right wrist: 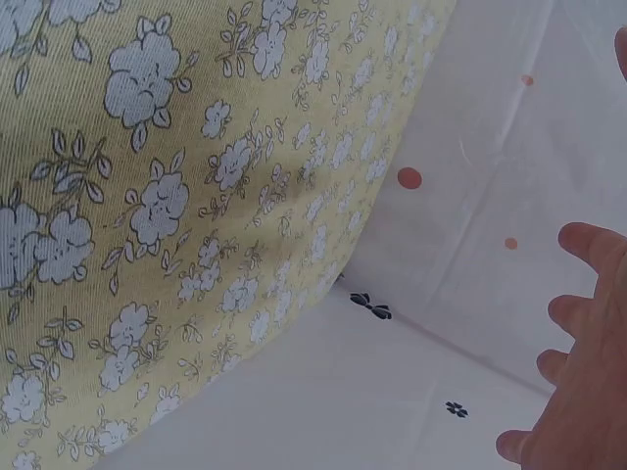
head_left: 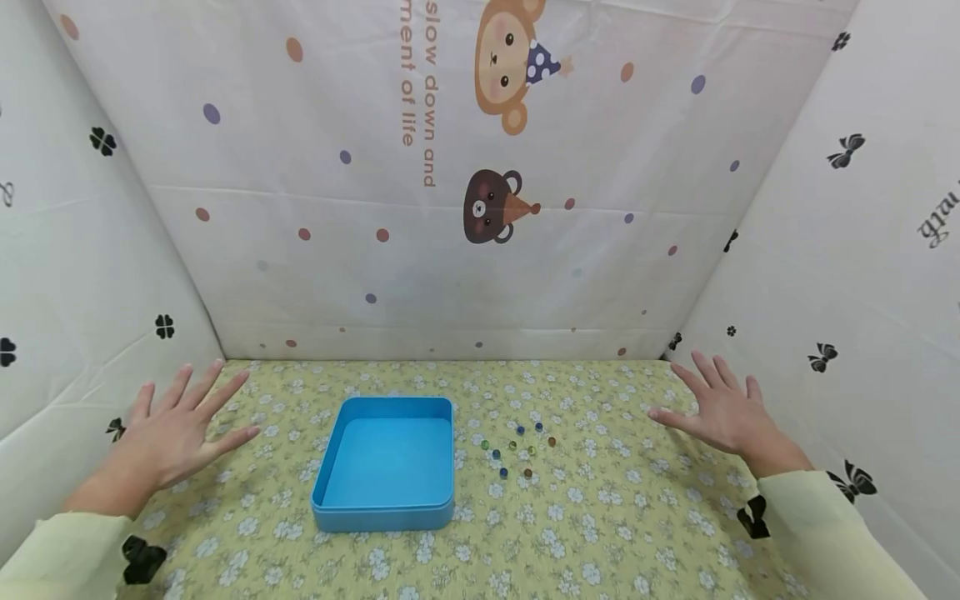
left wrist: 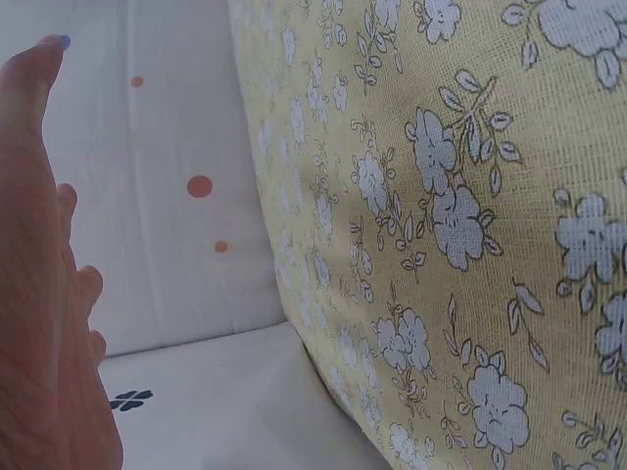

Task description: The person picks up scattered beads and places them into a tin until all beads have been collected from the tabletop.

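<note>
My left hand (head_left: 176, 433) is held over the left side of the table with its fingers spread, touching nothing. On the right side my right hand (head_left: 723, 412) is spread in the same way and holds nothing. Between them, nearer the left hand, sits a square blue open box (head_left: 386, 518) with nothing inside. Just right of the box lie several small glass marbles (head_left: 521, 431) in blue, green, yellowish and brown. Each wrist view shows only part of its own hand, the left hand (left wrist: 49, 284) and the right hand (right wrist: 588, 362), above the cloth.
A yellow floral cloth (head_left: 600, 533) covers the table. White printed sheets enclose it: a back wall (head_left: 420, 283) with cartoon bears and dots, a left wall (head_left: 67, 275), and a right wall (head_left: 847, 267) with black bows.
</note>
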`<action>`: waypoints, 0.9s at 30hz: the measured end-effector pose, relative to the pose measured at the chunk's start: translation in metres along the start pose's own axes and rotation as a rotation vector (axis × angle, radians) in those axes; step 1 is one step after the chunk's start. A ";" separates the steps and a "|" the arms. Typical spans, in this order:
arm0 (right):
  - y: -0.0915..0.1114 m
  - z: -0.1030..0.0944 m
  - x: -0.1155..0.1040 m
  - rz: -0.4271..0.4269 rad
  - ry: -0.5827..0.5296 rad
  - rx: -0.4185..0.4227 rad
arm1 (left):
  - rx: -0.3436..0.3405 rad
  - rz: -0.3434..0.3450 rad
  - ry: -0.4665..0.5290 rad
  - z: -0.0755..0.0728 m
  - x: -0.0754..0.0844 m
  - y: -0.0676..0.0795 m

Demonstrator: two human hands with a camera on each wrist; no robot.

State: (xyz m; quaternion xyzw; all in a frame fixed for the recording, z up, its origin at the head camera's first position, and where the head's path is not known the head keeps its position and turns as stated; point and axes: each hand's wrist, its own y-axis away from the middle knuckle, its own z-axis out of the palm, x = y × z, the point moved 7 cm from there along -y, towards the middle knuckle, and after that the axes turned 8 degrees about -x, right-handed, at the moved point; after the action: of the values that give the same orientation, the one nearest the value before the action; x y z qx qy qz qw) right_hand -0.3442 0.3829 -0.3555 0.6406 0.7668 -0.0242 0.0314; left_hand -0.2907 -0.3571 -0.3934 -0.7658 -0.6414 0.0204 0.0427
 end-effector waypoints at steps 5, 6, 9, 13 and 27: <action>-0.001 0.003 0.000 0.000 -0.001 0.009 | 0.005 0.001 0.019 0.000 0.002 0.002; -0.001 0.004 0.000 0.000 -0.001 0.013 | 0.006 0.000 0.023 0.000 0.003 0.002; 0.000 0.005 -0.002 -0.003 -0.007 0.025 | 0.008 0.001 0.040 0.000 0.004 0.004; 0.001 0.008 -0.006 -0.012 -0.013 0.034 | 0.005 0.001 0.057 0.001 0.007 0.005; 0.002 0.024 -0.023 -0.079 -0.080 0.122 | 0.057 0.049 0.159 0.016 0.025 0.006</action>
State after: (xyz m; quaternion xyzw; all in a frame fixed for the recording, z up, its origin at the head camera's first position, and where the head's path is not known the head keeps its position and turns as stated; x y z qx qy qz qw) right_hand -0.3381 0.3592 -0.3772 0.6091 0.7868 -0.0974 0.0219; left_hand -0.2814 -0.3332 -0.4091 -0.7790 -0.6160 -0.0210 0.1147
